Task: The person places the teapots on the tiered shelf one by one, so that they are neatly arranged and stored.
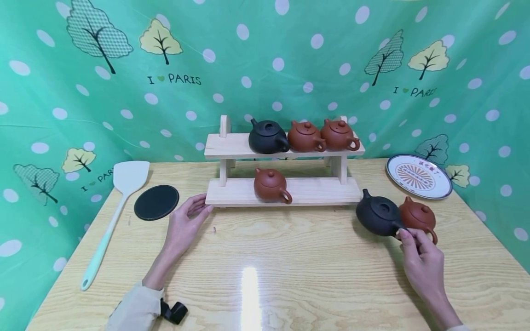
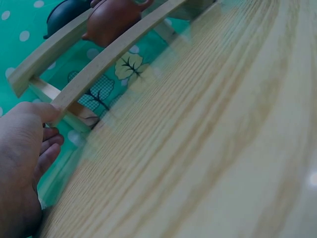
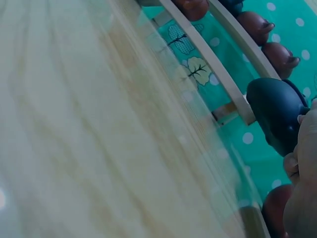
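My right hand (image 1: 426, 262) pinches the handle of a black teapot (image 1: 377, 214), which in the right wrist view hangs above the tabletop near the rack's right end. Just behind it on the table sits a reddish-brown teapot (image 1: 417, 216), partly covered by the black one and the hand. At the other side, my left hand (image 1: 187, 225) grips the left end of the two-tier wooden rack (image 1: 319, 195), thumb at the lower board's corner. On that board stands one brown teapot (image 1: 270, 185). The upper board carries a black teapot (image 1: 267, 138) and two brown teapots (image 1: 305, 138).
A white spatula (image 1: 112, 216) with a pale green handle and a round black coaster (image 1: 156, 202) lie at the table's left. A patterned plate (image 1: 419, 177) leans at the back right against the green curtain (image 1: 265, 55) behind the rack.
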Demonstrator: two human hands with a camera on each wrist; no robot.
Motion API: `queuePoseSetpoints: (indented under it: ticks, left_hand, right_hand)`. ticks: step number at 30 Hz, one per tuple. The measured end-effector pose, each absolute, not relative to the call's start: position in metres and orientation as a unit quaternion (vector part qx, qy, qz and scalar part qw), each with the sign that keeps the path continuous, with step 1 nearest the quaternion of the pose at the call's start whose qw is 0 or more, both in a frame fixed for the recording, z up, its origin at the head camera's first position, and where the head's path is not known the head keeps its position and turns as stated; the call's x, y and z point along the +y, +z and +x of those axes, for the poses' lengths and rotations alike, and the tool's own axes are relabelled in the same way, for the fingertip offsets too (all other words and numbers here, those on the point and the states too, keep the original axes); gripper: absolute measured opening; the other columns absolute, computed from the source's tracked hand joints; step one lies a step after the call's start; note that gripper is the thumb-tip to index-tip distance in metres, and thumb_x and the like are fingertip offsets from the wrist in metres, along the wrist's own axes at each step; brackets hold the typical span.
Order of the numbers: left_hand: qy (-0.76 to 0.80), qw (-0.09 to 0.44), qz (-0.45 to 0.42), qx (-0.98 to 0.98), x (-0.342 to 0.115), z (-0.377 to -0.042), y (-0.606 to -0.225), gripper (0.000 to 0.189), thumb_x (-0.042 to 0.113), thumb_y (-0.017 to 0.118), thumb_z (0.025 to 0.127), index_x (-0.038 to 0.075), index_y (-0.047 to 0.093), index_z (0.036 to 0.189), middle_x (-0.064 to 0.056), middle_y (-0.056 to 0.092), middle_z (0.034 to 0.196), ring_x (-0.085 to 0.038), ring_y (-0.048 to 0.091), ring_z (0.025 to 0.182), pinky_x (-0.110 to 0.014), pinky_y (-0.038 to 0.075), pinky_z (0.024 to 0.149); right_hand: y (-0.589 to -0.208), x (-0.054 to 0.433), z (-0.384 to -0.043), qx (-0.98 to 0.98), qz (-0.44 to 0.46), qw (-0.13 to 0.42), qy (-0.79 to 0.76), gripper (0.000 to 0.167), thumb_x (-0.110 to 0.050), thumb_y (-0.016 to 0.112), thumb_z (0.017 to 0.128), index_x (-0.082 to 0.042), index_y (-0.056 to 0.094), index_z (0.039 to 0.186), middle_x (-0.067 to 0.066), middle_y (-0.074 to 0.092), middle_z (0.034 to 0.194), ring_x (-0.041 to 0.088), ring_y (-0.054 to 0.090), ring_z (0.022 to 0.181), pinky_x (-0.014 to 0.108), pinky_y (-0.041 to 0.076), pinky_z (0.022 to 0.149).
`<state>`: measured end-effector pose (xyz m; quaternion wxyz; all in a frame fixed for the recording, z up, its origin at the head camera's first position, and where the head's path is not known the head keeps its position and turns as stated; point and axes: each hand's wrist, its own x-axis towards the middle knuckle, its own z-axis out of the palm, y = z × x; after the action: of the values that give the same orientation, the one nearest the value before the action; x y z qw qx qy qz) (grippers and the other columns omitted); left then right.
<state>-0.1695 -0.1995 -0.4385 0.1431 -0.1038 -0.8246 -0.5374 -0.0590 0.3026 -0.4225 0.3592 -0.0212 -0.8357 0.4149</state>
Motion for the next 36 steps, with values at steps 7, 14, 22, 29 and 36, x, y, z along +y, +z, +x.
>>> queuePoseSetpoints:
  ticks: [7,14,22,29,36]
  left_hand:
    - [-0.538,0.140,-0.101,-0.825,-0.199,-0.170,-0.438,0.042,0.019,0.073,0.100,-0.004,0.063,0.134,-0.021,0.069,0.126,-0.032,0.068,0.115,-0.012,0.052,0.095]
    - [-0.538,0.140,-0.098,-0.826,-0.199,-0.170,-0.437,0.042,0.021,0.074,0.099,-0.002,0.064,0.134,-0.019,0.070,0.126,-0.031,0.068,0.115,-0.015,0.053,0.096]
    - [-0.538,0.142,-0.101,-0.825,-0.199,-0.170,-0.438,0.041,0.019,0.073,0.100,-0.003,0.064,0.133,-0.020,0.070,0.126,-0.031,0.068,0.114,-0.015,0.053,0.095]
    - [-0.540,0.146,-0.103,-0.822,-0.199,-0.170,-0.438,0.040,0.016,0.074,0.099,-0.004,0.064,0.132,-0.021,0.070,0.125,-0.032,0.069,0.114,-0.016,0.054,0.095]
    - [-0.539,0.149,-0.106,-0.822,-0.199,-0.170,-0.438,0.040,0.016,0.074,0.099,-0.004,0.064,0.132,-0.022,0.070,0.125,-0.033,0.069,0.114,-0.021,0.055,0.097]
  right_hand:
    - [-0.420,0.295,-0.064,-0.824,0.012,0.363,0.436,0.011,0.012,0.059,0.099,0.010,0.067,0.092,0.003,0.056,0.064,-0.002,0.044,0.054,0.020,0.029,0.039]
    - [-0.420,0.287,-0.074,-0.816,0.040,0.362,0.448,0.010,0.016,0.061,0.096,0.009,0.067,0.091,0.003,0.055,0.064,-0.002,0.042,0.054,0.019,0.027,0.039]
    - [-0.420,0.275,-0.087,-0.802,0.064,0.367,0.467,0.013,0.023,0.059,0.092,0.013,0.064,0.088,0.000,0.052,0.063,-0.003,0.039,0.053,0.022,0.024,0.037]
    - [-0.419,0.263,-0.096,-0.793,0.083,0.367,0.479,0.012,0.023,0.059,0.092,0.013,0.064,0.087,0.002,0.050,0.061,-0.002,0.037,0.052,0.023,0.021,0.036]
    - [-0.419,0.253,-0.105,-0.788,0.103,0.375,0.478,0.012,0.022,0.059,0.092,0.013,0.064,0.086,-0.003,0.053,0.063,-0.003,0.040,0.054,0.020,0.023,0.038]
